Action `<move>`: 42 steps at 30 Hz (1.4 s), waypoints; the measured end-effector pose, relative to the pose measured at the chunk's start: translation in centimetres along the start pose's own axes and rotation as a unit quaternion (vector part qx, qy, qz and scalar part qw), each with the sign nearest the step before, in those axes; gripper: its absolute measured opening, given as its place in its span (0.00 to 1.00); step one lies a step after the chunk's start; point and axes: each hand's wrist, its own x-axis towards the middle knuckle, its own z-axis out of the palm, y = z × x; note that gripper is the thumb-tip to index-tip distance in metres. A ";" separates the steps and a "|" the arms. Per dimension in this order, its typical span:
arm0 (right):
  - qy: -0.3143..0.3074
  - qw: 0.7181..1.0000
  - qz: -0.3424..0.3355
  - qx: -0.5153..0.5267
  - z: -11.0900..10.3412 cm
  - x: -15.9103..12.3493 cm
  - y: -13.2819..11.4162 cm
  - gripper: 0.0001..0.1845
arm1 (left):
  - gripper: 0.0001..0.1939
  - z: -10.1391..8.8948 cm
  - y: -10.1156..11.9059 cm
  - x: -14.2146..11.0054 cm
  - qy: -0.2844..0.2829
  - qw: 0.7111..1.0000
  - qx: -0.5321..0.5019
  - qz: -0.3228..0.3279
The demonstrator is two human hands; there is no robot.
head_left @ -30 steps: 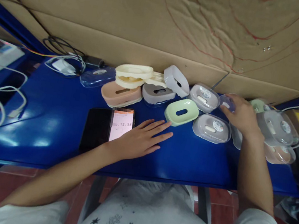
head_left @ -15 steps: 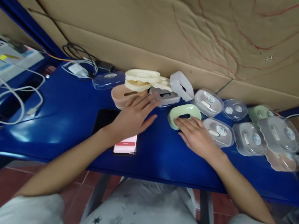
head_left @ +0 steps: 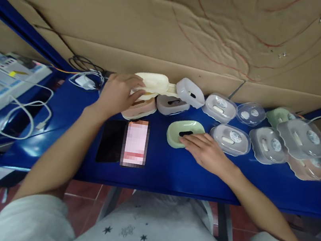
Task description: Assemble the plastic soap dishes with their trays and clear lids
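Note:
My left hand is closed on the left end of a cream soap dish, which tilts above another cream piece on the pile. Under that hand lies a peach soap dish, partly covered. A grey soap dish and a pale lilac one lean to its right. Near the middle of the table, my right hand grips the right side of a light green soap dish with a slot in its base. The fingers hide part of its rim.
Soap dishes with clear lids spread along the right, some stacked. A loose clear lid lies at the back. Two phones rest at front left. White cables and a charger lie further left. Cardboard walls the back.
My right hand has come from the clear lid at right to the green dish and shifted it toward me. The left hand has left the phones and taken hold of the cream dish, tilting it.

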 end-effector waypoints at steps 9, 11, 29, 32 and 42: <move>0.265 0.941 0.210 -0.027 -4.4 -0.5 -2.2 0.29 | 0.10 -0.3 11.6 -5.9 -0.029 0.982 -0.013 0.186; 0.231 0.963 0.139 -0.015 -3.7 -0.6 -2.5 0.33 | 0.09 0.9 13.5 -6.8 -0.042 0.971 0.019 0.237; -0.009 0.998 -0.024 -0.065 1.5 0.1 -3.4 0.21 | 0.03 3.3 12.8 -7.7 0.001 0.947 -0.008 0.320; -0.006 0.998 -0.032 -0.057 1.7 0.2 -3.2 0.19 | 0.04 3.3 12.4 -7.5 -0.024 0.948 0.012 0.316; 0.031 0.999 -0.036 0.027 1.4 0.0 -1.7 0.17 | 0.05 3.2 12.2 -7.4 -0.047 0.953 -0.019 0.297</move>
